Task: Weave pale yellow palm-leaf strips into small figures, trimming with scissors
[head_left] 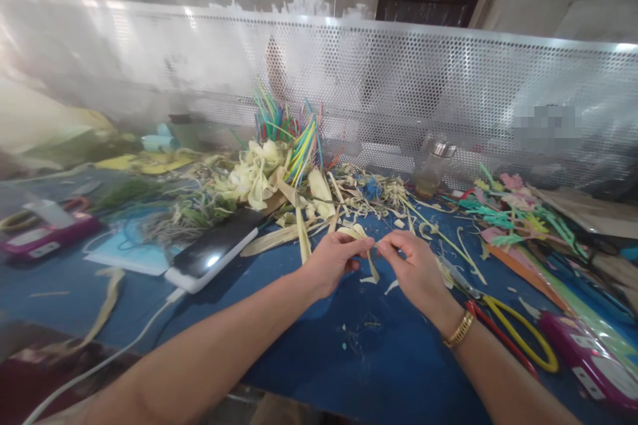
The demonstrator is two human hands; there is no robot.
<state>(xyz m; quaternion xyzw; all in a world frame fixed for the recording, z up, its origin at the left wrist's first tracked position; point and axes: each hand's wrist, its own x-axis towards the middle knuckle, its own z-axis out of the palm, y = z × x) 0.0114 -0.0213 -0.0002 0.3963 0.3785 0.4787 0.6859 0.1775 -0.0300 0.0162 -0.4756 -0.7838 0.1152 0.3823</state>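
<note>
Over the blue tabletop (389,358), both hands meet nearly tip to tip. My left hand (331,262) is closed on a pale, curled strip of corn husk (353,232), and one end of the husk hangs below the fingers. Just to its right, my right hand (413,269) is pinched, thumb against finger. What lies in that pinch is too small to make out. Behind the hands lie more loose husks (321,192) and scraps. Scissors (518,332) with yellow and red handles lie beside my right wrist.
A phone (219,246) with a white cable lies left of my left hand. Colourful thin stems (306,146) rise at the back before a perforated metal screen (399,86). A glass bottle (434,169) stands there too. Purple devices (591,358) and coloured craft pieces (518,206) occupy the right.
</note>
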